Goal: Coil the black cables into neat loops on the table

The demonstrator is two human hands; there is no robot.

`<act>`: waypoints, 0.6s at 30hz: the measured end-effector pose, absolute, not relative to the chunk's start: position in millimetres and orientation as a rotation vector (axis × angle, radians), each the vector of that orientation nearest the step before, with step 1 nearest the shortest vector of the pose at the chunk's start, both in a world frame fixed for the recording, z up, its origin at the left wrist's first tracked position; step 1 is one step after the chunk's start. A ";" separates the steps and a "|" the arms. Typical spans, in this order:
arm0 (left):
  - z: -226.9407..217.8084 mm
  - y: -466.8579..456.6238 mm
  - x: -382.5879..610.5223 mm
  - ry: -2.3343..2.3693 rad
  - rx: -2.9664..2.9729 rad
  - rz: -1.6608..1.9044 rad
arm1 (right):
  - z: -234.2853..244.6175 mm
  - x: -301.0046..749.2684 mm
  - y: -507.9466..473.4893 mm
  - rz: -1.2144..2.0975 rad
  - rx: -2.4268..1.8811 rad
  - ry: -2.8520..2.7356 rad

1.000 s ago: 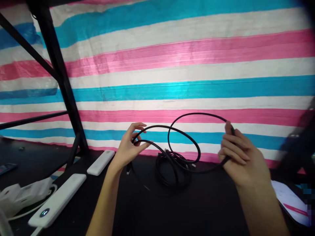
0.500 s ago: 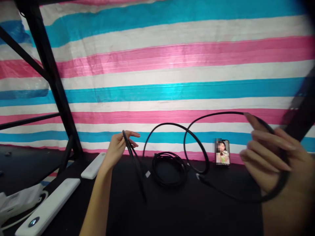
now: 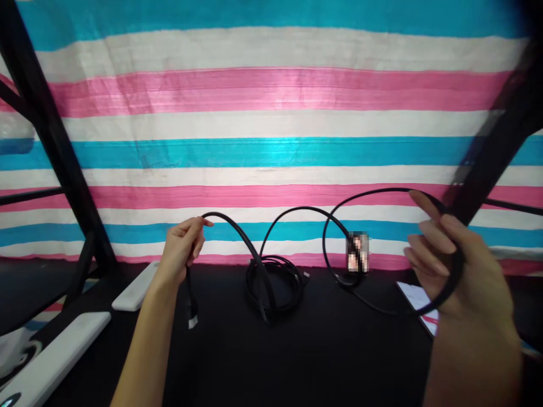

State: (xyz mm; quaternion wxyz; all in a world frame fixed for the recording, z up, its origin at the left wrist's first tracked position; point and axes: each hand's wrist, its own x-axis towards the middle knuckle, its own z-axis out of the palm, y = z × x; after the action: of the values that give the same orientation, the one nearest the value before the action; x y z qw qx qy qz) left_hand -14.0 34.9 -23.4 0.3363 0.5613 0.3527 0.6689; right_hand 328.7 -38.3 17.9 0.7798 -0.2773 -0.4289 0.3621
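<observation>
A long black cable (image 3: pixel 297 212) arcs between both hands above the black tabletop (image 3: pixel 297 350). My left hand (image 3: pixel 180 249) is closed in a pinch near one end, and the plug (image 3: pixel 192 321) hangs down below it. My right hand (image 3: pixel 456 265) is raised at the right with its fingers curled round a loop of the same cable. A second coiled black cable (image 3: pixel 275 282) lies on the table between the hands, below the arcs.
A striped pink, blue and white sheet (image 3: pixel 271 113) hangs behind the table. Black frame posts (image 3: pixel 51 147) stand left and right. Two white power banks (image 3: pixel 55 353) lie at the left. A small phone (image 3: pixel 357 251) leans at the back; white paper (image 3: pixel 418 299) lies near my right hand.
My left hand has slid along the cable so the plug end now dangles below it. The hands have spread further apart, drawing the loops wider. The view has shifted to the right.
</observation>
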 end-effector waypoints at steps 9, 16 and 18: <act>-16.8 34.7 -23.0 0.603 1.050 2.056 | 13.9 314.8 -46.7 0.759 -0.575 -0.988; -20.4 39.7 -19.4 0.542 0.938 2.020 | 10.8 310.5 -38.2 0.796 -0.724 -1.142; -21.9 41.3 -19.4 0.526 0.924 2.014 | 9.5 311.2 -34.2 0.773 -0.789 -1.191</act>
State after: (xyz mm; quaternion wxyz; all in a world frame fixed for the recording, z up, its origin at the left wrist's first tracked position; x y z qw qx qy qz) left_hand -19.4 41.3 -21.9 0.4189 0.3686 0.2096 0.8030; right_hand 311.2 -34.2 9.5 0.6878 -0.3527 -0.5321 0.3455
